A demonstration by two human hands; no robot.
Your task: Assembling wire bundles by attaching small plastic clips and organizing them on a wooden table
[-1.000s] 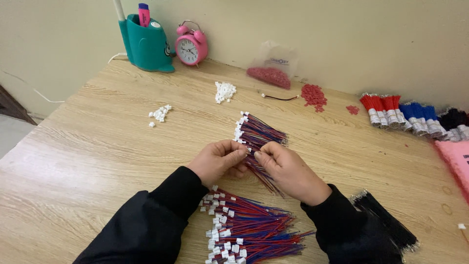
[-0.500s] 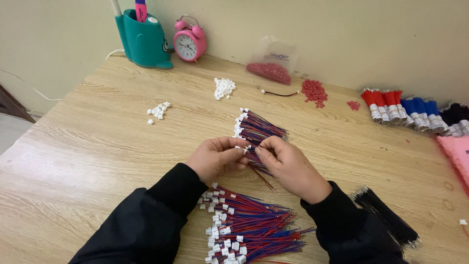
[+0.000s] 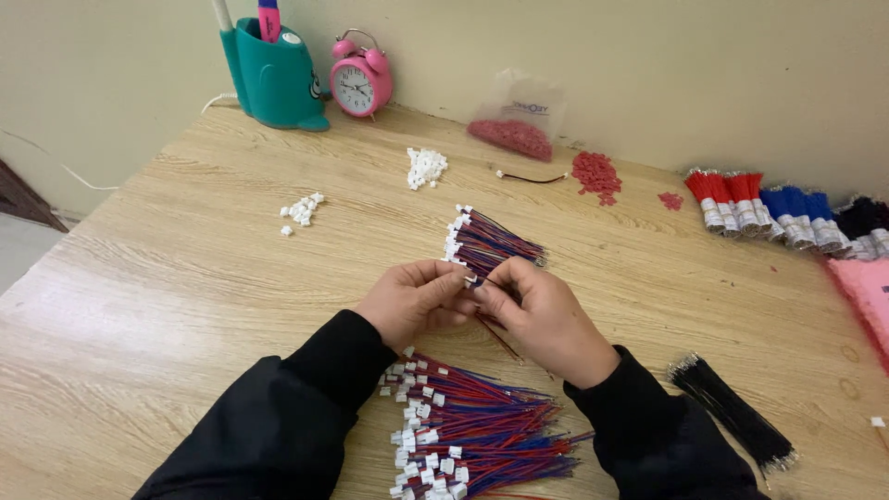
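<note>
My left hand [image 3: 419, 298] and my right hand [image 3: 540, 310] meet above the wooden table [image 3: 167, 278], fingertips pinched together on a small white connector with red and blue wires [image 3: 472, 280]; its wires trail down between the hands. Just beyond the fingers lies a bundle of red-blue wires with white connectors [image 3: 486, 241]. A larger pile of the same wired connectors [image 3: 472, 435] lies between my black sleeves near the front edge.
Loose white connector housings sit in two small heaps [image 3: 426, 167] [image 3: 301, 210]. Red pieces [image 3: 595, 173], a clear bag of them [image 3: 514, 120], red and blue wire bundles [image 3: 769, 211], black wires [image 3: 736, 412], a pink clock [image 3: 359, 85] and a teal holder [image 3: 273, 79] ring the table.
The hands stay together on the wired connector, with only small finger movement. The view has shifted slightly.
</note>
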